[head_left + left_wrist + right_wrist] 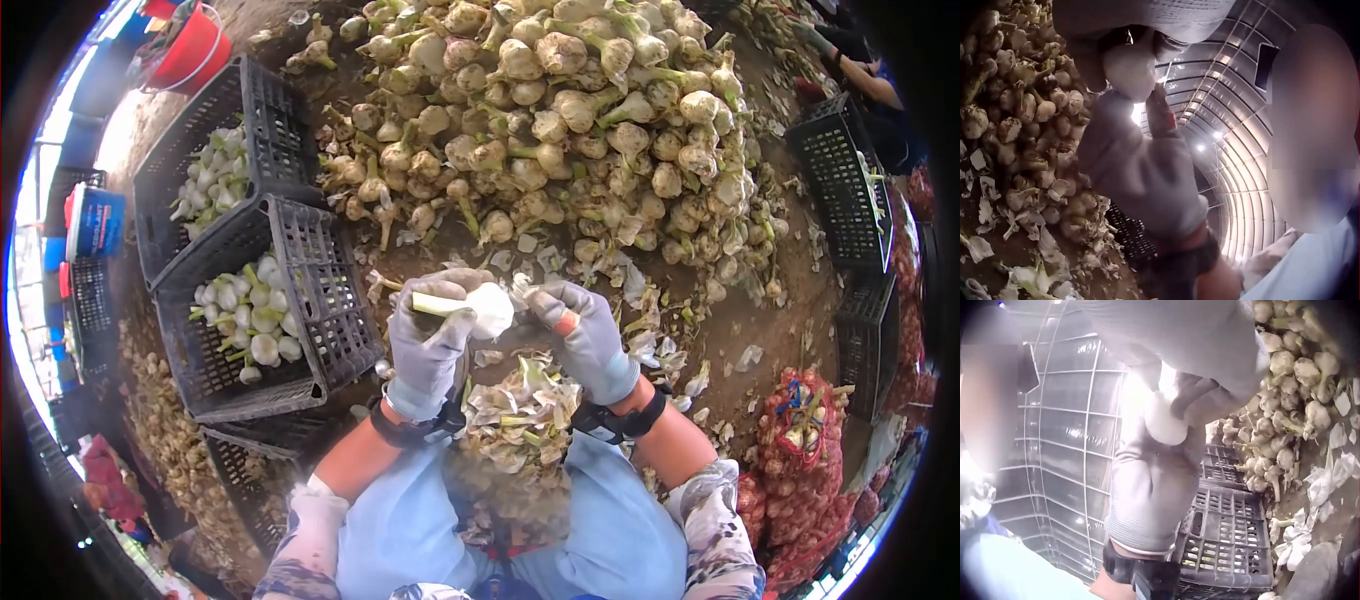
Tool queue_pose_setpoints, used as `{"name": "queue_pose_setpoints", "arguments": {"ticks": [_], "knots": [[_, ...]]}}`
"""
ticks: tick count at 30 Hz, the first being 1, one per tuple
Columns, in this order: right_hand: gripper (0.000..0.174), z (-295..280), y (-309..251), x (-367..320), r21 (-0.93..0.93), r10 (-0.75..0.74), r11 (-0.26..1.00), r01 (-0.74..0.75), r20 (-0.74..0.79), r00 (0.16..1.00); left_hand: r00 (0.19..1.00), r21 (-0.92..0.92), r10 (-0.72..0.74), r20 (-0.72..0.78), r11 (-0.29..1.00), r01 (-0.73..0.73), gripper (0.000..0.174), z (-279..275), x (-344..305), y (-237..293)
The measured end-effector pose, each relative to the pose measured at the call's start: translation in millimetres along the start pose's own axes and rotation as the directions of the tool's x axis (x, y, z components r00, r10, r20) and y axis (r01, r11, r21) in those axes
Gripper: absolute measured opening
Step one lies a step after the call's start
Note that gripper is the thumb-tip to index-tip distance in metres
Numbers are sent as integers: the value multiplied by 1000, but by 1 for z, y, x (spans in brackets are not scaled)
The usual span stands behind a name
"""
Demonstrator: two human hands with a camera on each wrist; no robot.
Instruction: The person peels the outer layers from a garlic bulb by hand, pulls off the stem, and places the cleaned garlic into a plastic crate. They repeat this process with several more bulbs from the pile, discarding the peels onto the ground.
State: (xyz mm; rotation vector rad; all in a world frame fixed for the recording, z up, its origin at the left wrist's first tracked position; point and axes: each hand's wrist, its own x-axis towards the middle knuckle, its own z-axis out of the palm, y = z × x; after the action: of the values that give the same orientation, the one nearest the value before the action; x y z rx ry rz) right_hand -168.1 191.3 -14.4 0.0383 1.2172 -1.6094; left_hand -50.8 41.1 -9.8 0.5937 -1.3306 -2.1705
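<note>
In the gloved left hand [422,350] a white garlic bulb [491,310] is held, its cut green stem pointing left between thumb and fingers. The gloved right hand [595,348], with a reddish band on one finger, pinches a scrap of brownish garlic skin [520,290] right beside the bulb. Both wrist views show the smooth pale bulb [1130,74] close up between the gloves. Below the hands, a heap of garlic peelings [520,415] lies between the person's knees.
A large pile of unpeeled garlic [560,120] lies ahead. On the left, black crates [325,290] hold cleaned white bulbs. Red mesh sacks [800,480] of garlic stand at right, near more black crates [840,180]. A red bucket [190,50] is at far left.
</note>
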Motion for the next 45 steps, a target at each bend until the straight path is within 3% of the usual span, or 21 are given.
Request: {"name": "queue_pose_setpoints", "arguments": {"ticks": [2, 4, 8, 11, 14, 15, 18, 20, 22, 24, 26, 27, 30, 31, 33, 34, 36, 37, 38, 40, 45], "knots": [[25, 11, 1, -4, -232, -206, 955, 187, -58, 977, 997, 100, 74, -3, 992, -74, 26, -3, 0, -6], [25, 16, 14, 0, -611, -544, 662, 433, 6, 839, 985, 258, 159, 73, 951, -172, 26, -5, -2, -8], [13, 21, 0, -3, -761, -584, 484, 432, 87, 807, 993, 252, 101, 69, 961, -115, 26, -5, -6, -3], [9, 14, 8, 10, -698, -465, 641, 320, -20, 885, 1000, 47, -18, 6, 999, 18, 20, -11, -6, -3], [10, -19, 47, 28, -863, -395, 427, 269, 90, 914, 993, -299, -114, -33, 949, 99, 15, -11, 6, 13], [10, -27, 58, 29, -892, -391, 331, 308, 168, 905, 990, -322, -107, -91, 944, 72, 14, -16, 9, 17], [33, -30, 61, 25, -964, -38, 23, 265, 264, 964, 970, -244, 122, -212, 954, -173, 24, -58, 43, 53], [41, -33, 59, 44, -954, -94, -123, 273, 285, 954, 907, -358, 303, -291, 845, -397, 34, -89, 78, 100], [44, -30, 50, 72, -943, -191, -216, 252, 294, 936, 783, -166, 428, -451, 822, -545, 46, -129, 108, 147], [43, -19, 39, 106, -947, -336, -246, 208, 285, 898, 728, -262, 234, -645, 827, -497, 49, -123, 107, 159], [40, -16, 50, 149, -922, -311, -357, 150, 269, 912, 787, -127, 297, -541, 896, -425, 46, -106, 92, 133], [39, -18, 56, 165, -904, -298, -412, 115, 253, 920, 880, -135, 363, -307, 899, -417, 43, -100, 78, 106], [31, -28, 60, 182, -870, -288, -467, 156, 316, 904, 986, -8, 86, -144, 996, -88, 34, -57, 45, 51], [29, -33, 60, 177, -929, -383, -311, 200, 315, 868, 1000, 83, 6, -9, 997, -5, 33, -57, 35, 35], [23, -37, 60, 160, -947, -562, 8, 320, 260, 785, 964, 245, -237, -121, 934, 260, 39, -62, 21, 5], [21, -32, 60, 148, -883, -523, 320, 344, 138, 841, 956, 151, -285, -68, 944, 293, 57, -61, 16, -6], [19, -19, 57, 111, -505, -324, 824, 258, -46, 945, 996, 591, -86, -2, 803, 70, 78, -79, 6, -49], [18, -9, 50, 90, -370, -264, 898, 238, -20, 964, 981, 522, -190, 28, 840, 148, 88, -80, 2, -57], [18, 2, 43, 72, -225, -208, 952, 206, 15, 978, 925, 42, -377, 36, 926, 376, 84, -58, 0, -40], [22, 7, 42, 56, -189, -227, 953, 237, 73, 971, 907, 230, -387, 164, 909, 347, 78, -55, 2, -29], [39, -5, 40, 35, 12, -85, 996, 84, 54, 995, 971, 173, -194, 138, 970, 170, 76, -42, -6, -21]]}}
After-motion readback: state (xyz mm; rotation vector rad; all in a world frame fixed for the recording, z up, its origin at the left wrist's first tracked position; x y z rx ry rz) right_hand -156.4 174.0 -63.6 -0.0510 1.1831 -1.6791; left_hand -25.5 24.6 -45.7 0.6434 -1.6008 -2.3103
